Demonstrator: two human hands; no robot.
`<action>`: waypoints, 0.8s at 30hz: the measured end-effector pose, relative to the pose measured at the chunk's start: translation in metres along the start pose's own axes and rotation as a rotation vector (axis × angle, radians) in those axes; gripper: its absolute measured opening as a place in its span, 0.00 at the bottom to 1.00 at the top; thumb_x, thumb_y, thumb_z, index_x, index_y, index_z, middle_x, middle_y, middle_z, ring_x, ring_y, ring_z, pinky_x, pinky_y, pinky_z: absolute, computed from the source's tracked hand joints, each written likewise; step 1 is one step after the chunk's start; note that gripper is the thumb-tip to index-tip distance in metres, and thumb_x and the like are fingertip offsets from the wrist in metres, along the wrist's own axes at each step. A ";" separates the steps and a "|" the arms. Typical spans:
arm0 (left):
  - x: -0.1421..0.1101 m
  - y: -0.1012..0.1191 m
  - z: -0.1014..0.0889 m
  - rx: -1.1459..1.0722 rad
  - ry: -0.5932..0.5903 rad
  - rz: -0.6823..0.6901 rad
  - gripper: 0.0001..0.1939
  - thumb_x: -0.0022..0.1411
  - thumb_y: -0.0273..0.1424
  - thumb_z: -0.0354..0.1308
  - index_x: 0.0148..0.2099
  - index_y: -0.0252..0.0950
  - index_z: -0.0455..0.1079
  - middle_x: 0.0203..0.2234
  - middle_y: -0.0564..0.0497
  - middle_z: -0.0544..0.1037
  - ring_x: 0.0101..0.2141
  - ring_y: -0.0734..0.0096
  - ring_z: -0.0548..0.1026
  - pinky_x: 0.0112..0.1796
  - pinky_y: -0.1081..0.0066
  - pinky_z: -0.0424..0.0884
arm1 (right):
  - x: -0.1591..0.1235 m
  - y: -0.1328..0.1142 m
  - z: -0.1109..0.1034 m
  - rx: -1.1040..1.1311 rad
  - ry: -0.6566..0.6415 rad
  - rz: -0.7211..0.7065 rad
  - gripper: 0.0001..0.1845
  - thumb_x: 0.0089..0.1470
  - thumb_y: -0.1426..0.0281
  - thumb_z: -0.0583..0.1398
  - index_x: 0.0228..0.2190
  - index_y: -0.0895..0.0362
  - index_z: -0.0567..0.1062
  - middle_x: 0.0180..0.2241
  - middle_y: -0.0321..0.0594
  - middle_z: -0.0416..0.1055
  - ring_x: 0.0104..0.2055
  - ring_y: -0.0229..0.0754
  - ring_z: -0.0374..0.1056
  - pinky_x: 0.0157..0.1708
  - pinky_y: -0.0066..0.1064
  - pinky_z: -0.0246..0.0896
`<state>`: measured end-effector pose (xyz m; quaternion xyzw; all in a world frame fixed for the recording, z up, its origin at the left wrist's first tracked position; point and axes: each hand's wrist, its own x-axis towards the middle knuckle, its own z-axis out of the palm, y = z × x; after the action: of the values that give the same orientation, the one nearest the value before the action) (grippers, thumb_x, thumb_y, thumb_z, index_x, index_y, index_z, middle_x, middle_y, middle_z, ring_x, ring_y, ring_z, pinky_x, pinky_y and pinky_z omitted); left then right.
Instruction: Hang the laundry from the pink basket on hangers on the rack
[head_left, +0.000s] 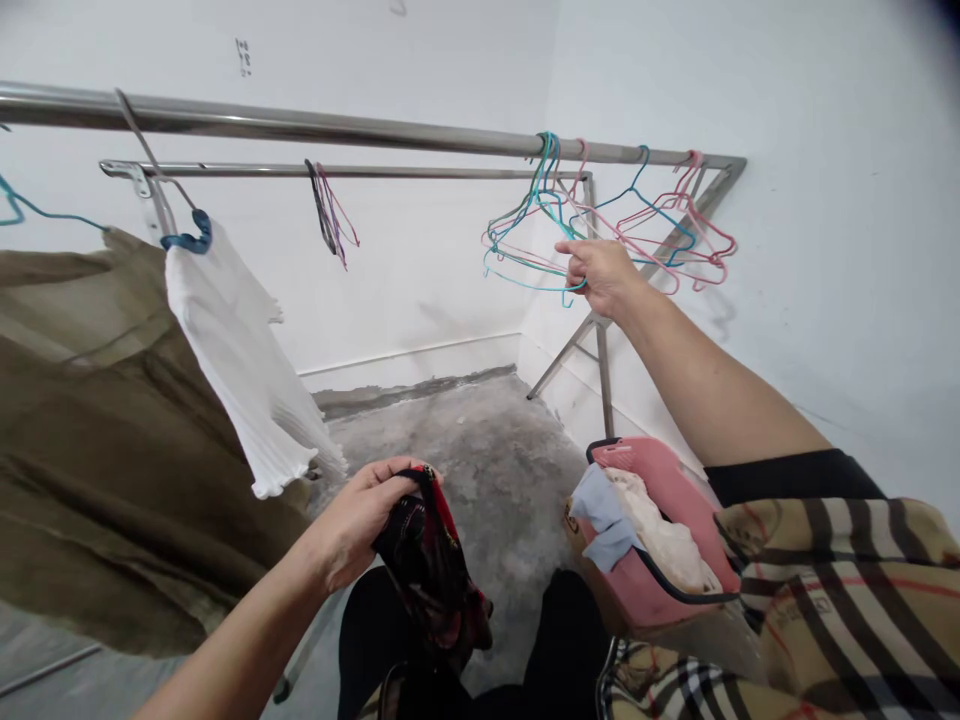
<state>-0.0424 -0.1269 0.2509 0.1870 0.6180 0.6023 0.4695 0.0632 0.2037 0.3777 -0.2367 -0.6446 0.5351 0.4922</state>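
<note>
My left hand (pixel 367 520) is closed on a dark garment (pixel 431 570) with red patterning, which hangs in folds above my knees. Its exact kind is hard to make out. Up at the rail, my right hand (pixel 600 272) reaches into a bunch of coated wire hangers. Its fingers curl round the lower corner of a light-blue hanger (pixel 525 280), with the index finger partly stretched out. Blue, green and pink hangers crowd around it. Farther right along the rail hang a blue hanger (pixel 660 212) and several pink hangers (pixel 709 240).
A steel rail (pixel 337 128) crosses the view, with a lower bar behind. At left hang an olive garment (pixel 90 430) and a white ribbed garment (pixel 232 350). Purple and black hangers (pixel 330 215) hang mid-bar. A pink basket (pixel 645 455) holds clothes; checked fabric (pixel 847 600) lies front right.
</note>
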 end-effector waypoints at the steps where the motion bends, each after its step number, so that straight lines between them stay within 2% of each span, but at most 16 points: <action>1: 0.000 0.000 0.000 0.000 0.002 -0.001 0.09 0.40 0.29 0.65 0.29 0.33 0.75 0.19 0.51 0.77 0.19 0.74 0.74 0.22 0.77 0.70 | 0.004 -0.004 0.001 0.005 0.011 -0.022 0.06 0.52 0.75 0.56 0.24 0.57 0.65 0.12 0.23 0.47 0.15 0.28 0.43 0.18 0.23 0.41; 5: 0.000 -0.001 -0.003 0.014 -0.004 0.005 0.09 0.41 0.29 0.65 0.29 0.33 0.75 0.20 0.50 0.78 0.19 0.72 0.74 0.22 0.77 0.70 | 0.011 -0.011 0.003 -0.006 0.059 -0.164 0.09 0.57 0.71 0.53 0.26 0.57 0.65 0.14 0.24 0.45 0.15 0.28 0.42 0.18 0.23 0.40; 8: 0.001 -0.001 -0.003 0.040 0.004 0.036 0.08 0.41 0.27 0.63 0.30 0.33 0.75 0.20 0.51 0.77 0.19 0.73 0.74 0.21 0.77 0.69 | -0.007 -0.007 -0.001 -0.025 0.018 -0.232 0.12 0.59 0.63 0.54 0.27 0.56 0.66 0.14 0.24 0.45 0.15 0.29 0.43 0.19 0.23 0.43; 11: 0.008 -0.002 -0.006 0.041 0.039 0.053 0.10 0.43 0.27 0.61 0.32 0.34 0.74 0.18 0.53 0.75 0.17 0.74 0.72 0.19 0.77 0.67 | -0.056 0.014 -0.008 -0.045 -0.041 -0.303 0.15 0.58 0.56 0.56 0.29 0.55 0.68 0.15 0.25 0.47 0.17 0.30 0.46 0.20 0.25 0.46; 14: 0.018 -0.004 -0.011 -0.003 0.073 0.054 0.11 0.43 0.26 0.60 0.34 0.35 0.73 0.17 0.55 0.73 0.16 0.74 0.70 0.18 0.77 0.66 | -0.126 0.056 -0.018 -0.054 0.003 -0.358 0.15 0.59 0.54 0.55 0.35 0.54 0.70 0.15 0.26 0.49 0.18 0.32 0.49 0.21 0.26 0.49; 16: 0.026 -0.006 -0.016 -0.023 0.091 0.056 0.10 0.42 0.25 0.58 0.32 0.35 0.73 0.16 0.55 0.72 0.15 0.74 0.69 0.18 0.77 0.66 | -0.177 0.089 -0.027 -0.076 0.055 -0.277 0.14 0.59 0.55 0.55 0.35 0.53 0.68 0.17 0.27 0.52 0.19 0.33 0.53 0.23 0.27 0.53; 17: 0.029 -0.008 -0.018 -0.027 0.097 0.062 0.10 0.42 0.25 0.57 0.31 0.35 0.72 0.16 0.55 0.72 0.16 0.74 0.69 0.18 0.77 0.65 | -0.201 0.104 -0.031 -0.084 0.040 -0.198 0.13 0.58 0.56 0.57 0.34 0.52 0.67 0.18 0.27 0.54 0.20 0.34 0.54 0.23 0.27 0.54; 19: 0.034 -0.010 -0.021 -0.043 0.092 0.089 0.09 0.41 0.24 0.57 0.30 0.35 0.72 0.16 0.55 0.71 0.16 0.75 0.69 0.18 0.77 0.65 | -0.243 0.129 -0.040 -0.094 -0.086 -0.017 0.12 0.56 0.57 0.59 0.36 0.51 0.67 0.18 0.28 0.55 0.19 0.34 0.54 0.21 0.27 0.53; 21: 0.039 -0.011 -0.020 -0.074 0.079 0.131 0.09 0.42 0.24 0.59 0.30 0.35 0.73 0.17 0.55 0.71 0.17 0.76 0.68 0.18 0.77 0.64 | -0.275 0.144 -0.050 -0.116 -0.206 0.135 0.14 0.55 0.57 0.60 0.40 0.51 0.70 0.18 0.28 0.55 0.18 0.35 0.52 0.18 0.28 0.50; 24: 0.046 -0.011 -0.016 -0.103 0.075 0.189 0.08 0.43 0.26 0.61 0.31 0.34 0.73 0.16 0.55 0.71 0.16 0.77 0.66 0.18 0.77 0.61 | -0.300 0.152 -0.066 -0.150 -0.291 0.246 0.14 0.53 0.56 0.61 0.36 0.52 0.75 0.18 0.31 0.56 0.19 0.35 0.52 0.18 0.28 0.47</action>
<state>-0.0741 -0.1013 0.2213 0.1976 0.5828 0.6814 0.3962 0.2089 0.0318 0.1194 -0.2696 -0.7131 0.5703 0.3059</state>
